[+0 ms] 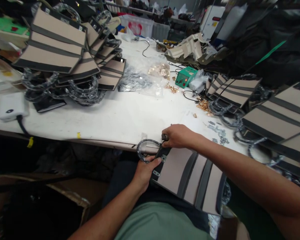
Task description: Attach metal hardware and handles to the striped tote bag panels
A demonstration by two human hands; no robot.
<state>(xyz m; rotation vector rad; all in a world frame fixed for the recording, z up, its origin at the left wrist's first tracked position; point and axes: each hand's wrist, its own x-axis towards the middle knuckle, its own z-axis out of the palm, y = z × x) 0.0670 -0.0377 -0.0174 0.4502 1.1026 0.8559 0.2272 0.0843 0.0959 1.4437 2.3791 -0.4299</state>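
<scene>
A beige bag panel (pixel 177 165) with dark stripes and dark edging lies slanted across my lap, against the table edge. Its plastic-wrapped round handle (pixel 148 140) sticks out at the upper left. My left hand (pixel 145 171) grips the panel's left edge, the thumb on top beside a small metal plate (pixel 163 158). A second metal plate (pixel 156 173) sits lower on the same dark band. Over the panel's top corner, my right hand (pixel 177 136) is closed on a small dark blocky piece (pixel 164 137); its exact kind cannot be made out.
Stacks of similar panels stand on the white table (pixel 110 115) at left (pixel 52 43) and right (pixel 277 116). Loose metal plates (pixel 221 135), gold-coloured fittings (pixel 203 105), a green box with a red light (pixel 186 77) and plastic bags (pixel 135 80) lie between. An open carton (pixel 72 196) is lower left.
</scene>
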